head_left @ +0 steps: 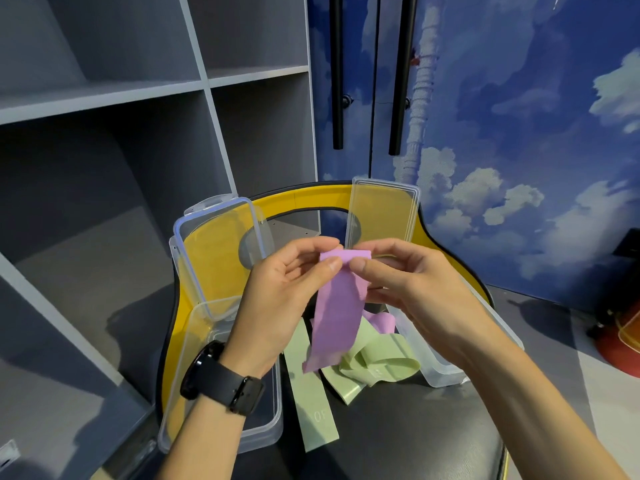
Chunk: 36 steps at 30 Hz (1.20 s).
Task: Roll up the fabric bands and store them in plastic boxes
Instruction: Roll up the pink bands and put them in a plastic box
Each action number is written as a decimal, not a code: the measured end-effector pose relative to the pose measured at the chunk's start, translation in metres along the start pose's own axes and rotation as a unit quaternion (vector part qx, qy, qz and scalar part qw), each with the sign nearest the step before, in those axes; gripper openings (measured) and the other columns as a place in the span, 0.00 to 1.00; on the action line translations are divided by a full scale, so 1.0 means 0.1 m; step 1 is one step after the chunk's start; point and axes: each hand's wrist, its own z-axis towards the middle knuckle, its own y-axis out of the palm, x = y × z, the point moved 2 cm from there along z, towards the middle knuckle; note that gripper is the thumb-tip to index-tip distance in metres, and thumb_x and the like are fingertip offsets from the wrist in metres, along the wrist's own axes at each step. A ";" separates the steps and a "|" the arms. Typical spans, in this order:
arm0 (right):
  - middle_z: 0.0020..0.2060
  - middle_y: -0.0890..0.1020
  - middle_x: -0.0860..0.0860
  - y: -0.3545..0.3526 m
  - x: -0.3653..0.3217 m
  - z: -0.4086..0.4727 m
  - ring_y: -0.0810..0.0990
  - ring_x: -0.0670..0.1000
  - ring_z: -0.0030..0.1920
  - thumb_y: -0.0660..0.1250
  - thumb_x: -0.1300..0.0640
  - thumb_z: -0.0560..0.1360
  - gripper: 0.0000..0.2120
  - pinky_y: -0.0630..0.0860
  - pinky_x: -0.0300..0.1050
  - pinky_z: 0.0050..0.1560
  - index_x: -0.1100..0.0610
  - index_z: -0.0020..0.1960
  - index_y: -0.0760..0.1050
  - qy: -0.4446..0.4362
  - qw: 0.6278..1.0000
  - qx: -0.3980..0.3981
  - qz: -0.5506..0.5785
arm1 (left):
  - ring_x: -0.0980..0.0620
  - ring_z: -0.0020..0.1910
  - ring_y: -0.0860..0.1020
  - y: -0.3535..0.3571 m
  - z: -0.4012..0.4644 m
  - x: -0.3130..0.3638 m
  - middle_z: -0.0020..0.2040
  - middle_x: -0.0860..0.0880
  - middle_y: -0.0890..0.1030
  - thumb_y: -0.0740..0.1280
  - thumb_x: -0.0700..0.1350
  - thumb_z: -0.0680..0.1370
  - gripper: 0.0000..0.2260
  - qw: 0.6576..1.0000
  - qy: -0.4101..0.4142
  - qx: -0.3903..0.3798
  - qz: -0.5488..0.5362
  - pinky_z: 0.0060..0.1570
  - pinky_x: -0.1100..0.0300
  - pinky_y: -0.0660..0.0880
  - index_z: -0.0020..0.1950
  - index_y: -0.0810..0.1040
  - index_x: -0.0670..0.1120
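Starting the roll: left hand (284, 292) and right hand (412, 289) pinch the folded top edge of the purple band (337, 317), its tail hanging toward green bands (374, 358) below, between open plastic boxes (221, 393); next, tight even turns.

Lit evenly and fairly brightly from above, with soft shadows falling left of the grey shelving (104, 98) and pooling dark in its lower compartments. Catching pale glare along the rims of the clear plastic lids (382, 209). Bending straight shelf edges and the black door handles (337, 71) toward the frame's borders, the wide lens distorting. Holding the pink band (341, 306) reasonably sharp at centre, softening slightly at the corners. Carrying mild compression smear across the cloud-painted wall (519, 133).
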 end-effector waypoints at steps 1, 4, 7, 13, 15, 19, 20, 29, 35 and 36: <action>0.42 0.86 0.57 0.00 0.00 0.00 0.84 0.50 0.38 0.70 0.61 0.74 0.08 0.81 0.42 0.41 0.61 0.52 0.80 -0.005 1.000 0.000 0.000 | 0.57 0.53 0.82 0.00 0.00 0.00 0.51 0.53 0.85 0.69 0.39 0.76 0.10 1.000 0.001 -0.003 -0.005 0.50 0.65 0.78 0.55 0.81 0.49; 0.42 0.86 0.58 -0.01 0.01 0.01 0.84 0.49 0.38 0.69 0.66 0.74 0.06 0.80 0.39 0.40 0.64 0.51 0.79 -0.023 1.000 0.009 0.010 | 0.57 0.54 0.81 0.01 0.00 0.00 0.53 0.53 0.85 0.69 0.37 0.76 0.12 1.000 -0.007 -0.011 -0.020 0.52 0.66 0.77 0.57 0.79 0.49; 0.40 0.85 0.55 -0.02 0.02 0.02 0.84 0.48 0.39 0.68 0.68 0.75 0.05 0.78 0.37 0.38 0.62 0.49 0.79 -0.039 0.999 0.016 0.006 | 0.54 0.52 0.82 0.03 0.00 -0.02 0.51 0.51 0.85 0.68 0.43 0.76 0.11 0.999 -0.038 -0.029 -0.015 0.51 0.61 0.79 0.58 0.79 0.51; 0.37 0.85 0.50 -0.03 0.01 0.02 0.83 0.44 0.37 0.67 0.69 0.75 0.06 0.76 0.33 0.36 0.60 0.47 0.80 -0.056 0.998 0.017 0.001 | 0.51 0.48 0.83 0.03 -0.01 -0.03 0.48 0.47 0.86 0.67 0.43 0.77 0.09 0.998 -0.051 -0.033 -0.022 0.47 0.59 0.79 0.57 0.80 0.51; 0.37 0.85 0.50 -0.03 0.01 0.01 0.83 0.44 0.36 0.68 0.71 0.74 0.07 0.76 0.33 0.36 0.62 0.48 0.79 -0.052 0.999 0.013 0.009 | 0.50 0.49 0.83 0.02 -0.01 -0.04 0.49 0.47 0.86 0.68 0.42 0.77 0.10 0.997 -0.056 -0.031 -0.030 0.50 0.56 0.78 0.56 0.80 0.51; 0.44 0.86 0.53 -0.02 0.03 0.01 0.84 0.49 0.42 0.72 0.65 0.72 0.12 0.80 0.40 0.41 0.58 0.55 0.79 -0.010 1.000 0.004 -0.010 | 0.49 0.52 0.83 0.01 0.00 -0.05 0.51 0.49 0.85 0.67 0.40 0.77 0.11 0.997 -0.059 -0.028 -0.028 0.55 0.53 0.76 0.57 0.79 0.52; 0.45 0.86 0.54 -0.02 0.04 0.01 0.84 0.51 0.43 0.72 0.61 0.72 0.12 0.82 0.44 0.44 0.57 0.55 0.79 0.001 1.000 0.005 -0.027 | 0.50 0.52 0.83 0.00 0.00 -0.05 0.51 0.49 0.85 0.67 0.40 0.77 0.11 0.998 -0.056 -0.028 -0.023 0.55 0.54 0.77 0.57 0.79 0.51; 0.42 0.86 0.55 -0.03 0.08 0.03 0.84 0.48 0.40 0.69 0.66 0.74 0.07 0.81 0.39 0.42 0.61 0.51 0.80 -0.020 0.999 0.019 -0.030 | 0.52 0.51 0.83 0.01 0.00 -0.07 0.52 0.51 0.85 0.67 0.42 0.77 0.11 0.996 -0.076 -0.018 -0.034 0.53 0.58 0.79 0.58 0.78 0.52; 0.40 0.86 0.53 -0.03 0.11 0.03 0.82 0.45 0.37 0.70 0.71 0.72 0.09 0.76 0.34 0.37 0.62 0.50 0.80 -0.026 0.999 0.019 -0.020 | 0.54 0.43 0.82 -0.01 0.00 -0.11 0.46 0.48 0.86 0.68 0.43 0.77 0.07 0.997 -0.075 0.011 -0.007 0.43 0.61 0.79 0.54 0.81 0.49; 0.42 0.86 0.54 -0.03 0.11 0.03 0.82 0.45 0.37 0.70 0.71 0.72 0.10 0.77 0.35 0.37 0.62 0.51 0.80 -0.018 1.000 0.017 -0.009 | 0.54 0.44 0.83 -0.02 0.00 -0.11 0.47 0.48 0.86 0.68 0.42 0.76 0.07 0.997 -0.077 0.009 -0.013 0.43 0.63 0.78 0.54 0.81 0.49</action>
